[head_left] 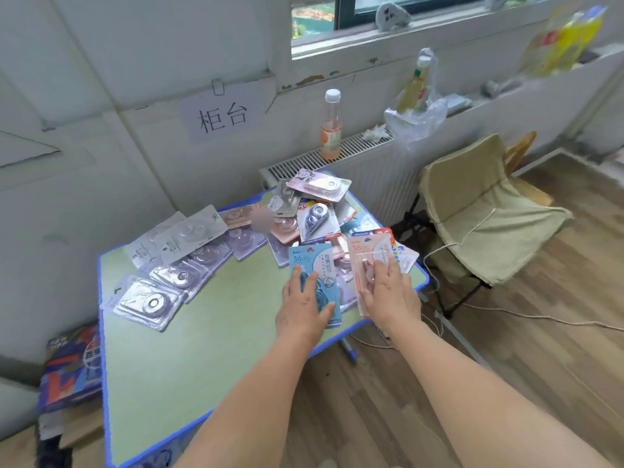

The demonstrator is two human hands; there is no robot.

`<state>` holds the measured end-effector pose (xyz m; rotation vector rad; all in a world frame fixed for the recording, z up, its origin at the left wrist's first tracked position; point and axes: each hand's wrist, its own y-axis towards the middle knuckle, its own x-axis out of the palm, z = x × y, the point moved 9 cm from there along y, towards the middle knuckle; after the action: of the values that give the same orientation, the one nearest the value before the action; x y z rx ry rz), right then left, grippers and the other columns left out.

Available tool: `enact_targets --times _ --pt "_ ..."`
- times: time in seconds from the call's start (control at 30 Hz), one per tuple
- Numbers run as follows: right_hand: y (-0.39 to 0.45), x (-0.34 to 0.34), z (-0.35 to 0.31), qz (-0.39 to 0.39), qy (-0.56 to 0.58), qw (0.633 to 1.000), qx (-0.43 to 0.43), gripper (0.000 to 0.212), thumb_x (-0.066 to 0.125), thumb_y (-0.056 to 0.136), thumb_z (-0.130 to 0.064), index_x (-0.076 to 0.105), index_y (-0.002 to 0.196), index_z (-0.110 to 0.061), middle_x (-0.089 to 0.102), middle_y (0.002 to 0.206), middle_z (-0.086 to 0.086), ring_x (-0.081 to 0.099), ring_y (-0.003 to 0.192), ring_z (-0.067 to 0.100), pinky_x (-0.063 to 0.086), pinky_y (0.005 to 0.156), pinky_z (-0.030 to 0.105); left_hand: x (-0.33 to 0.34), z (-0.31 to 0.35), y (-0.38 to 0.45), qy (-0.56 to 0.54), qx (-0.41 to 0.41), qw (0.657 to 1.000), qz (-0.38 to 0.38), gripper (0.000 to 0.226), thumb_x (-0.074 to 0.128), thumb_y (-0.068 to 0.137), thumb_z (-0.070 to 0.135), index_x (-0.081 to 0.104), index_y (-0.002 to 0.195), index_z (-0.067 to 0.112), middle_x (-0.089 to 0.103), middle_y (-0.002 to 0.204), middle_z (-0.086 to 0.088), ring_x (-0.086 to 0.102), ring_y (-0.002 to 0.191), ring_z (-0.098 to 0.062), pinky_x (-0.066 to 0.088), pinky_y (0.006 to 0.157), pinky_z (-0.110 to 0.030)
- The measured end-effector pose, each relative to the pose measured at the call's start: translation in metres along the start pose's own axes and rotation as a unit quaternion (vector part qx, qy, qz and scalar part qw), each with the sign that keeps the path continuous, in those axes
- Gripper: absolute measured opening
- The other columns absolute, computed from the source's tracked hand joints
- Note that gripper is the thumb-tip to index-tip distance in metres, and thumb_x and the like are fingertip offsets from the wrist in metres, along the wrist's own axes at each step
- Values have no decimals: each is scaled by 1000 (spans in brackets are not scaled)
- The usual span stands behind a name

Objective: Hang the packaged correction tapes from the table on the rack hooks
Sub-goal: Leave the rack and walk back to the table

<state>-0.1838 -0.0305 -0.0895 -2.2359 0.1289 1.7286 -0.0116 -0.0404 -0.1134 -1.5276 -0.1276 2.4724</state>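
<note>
Head view: left hand [305, 304] fingers grip blue package [312, 265], right hand [388, 292] fingers grip pink package [366, 251].

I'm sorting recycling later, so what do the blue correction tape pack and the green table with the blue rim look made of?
Blue correction tape pack: seemingly printed matte card with a clear glossy plastic blister, which shows glare. Green table with the blue rim: smooth matte top, perhaps laminate or plastic; the blue edging looks like moulded plastic.

A bottle [331, 130] stands on the far radiator [358, 163]; a beige folding chair [479, 211] sits right; a paper sign [223, 116] hangs on the wall.
</note>
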Motion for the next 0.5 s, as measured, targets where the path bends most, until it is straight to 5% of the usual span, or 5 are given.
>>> enact_targets --times 0.5 --pt "-183 -49 259 100 36 961 256 49 41 100 -38 29 145 -21 21 154 9 41 121 29 42 91 37 105 220 -116 48 243 965 -90 69 55 94 47 20 151 28 -4 163 2 12 146 -23 34 109 -38"
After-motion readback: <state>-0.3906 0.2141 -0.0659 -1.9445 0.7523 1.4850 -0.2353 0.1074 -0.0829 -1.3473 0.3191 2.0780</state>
